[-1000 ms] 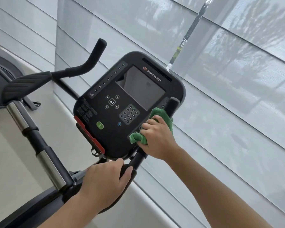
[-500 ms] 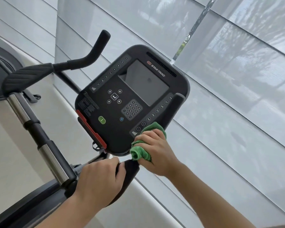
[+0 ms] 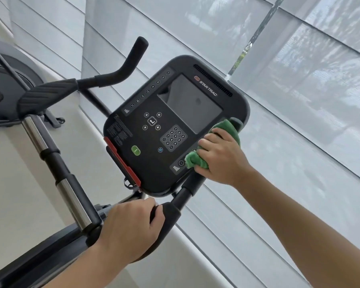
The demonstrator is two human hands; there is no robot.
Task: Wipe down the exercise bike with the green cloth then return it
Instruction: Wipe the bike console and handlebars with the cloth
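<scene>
The exercise bike's black console [image 3: 154, 129] with a grey screen and keypad fills the middle of the head view. My right hand [image 3: 222, 159] grips the green cloth [image 3: 227, 129] wrapped round the upright right handlebar [image 3: 187, 190], beside the console's right edge. The bar's tip shows just above the cloth. My left hand [image 3: 129, 227] grips the padded lower bend of the same handlebar. The left handlebar [image 3: 121, 73] rises free at the upper left.
A chrome and black post [image 3: 56, 163] runs diagonally at the left. Another dark machine [image 3: 6, 80] stands at the far left. A window with pale roller blinds [image 3: 299, 100] lies close behind the console and to the right, above a white sill.
My right hand slid down the right handlebar with the cloth, then back up toward the bar's tip. My left hand kept its grip on the lower bend.
</scene>
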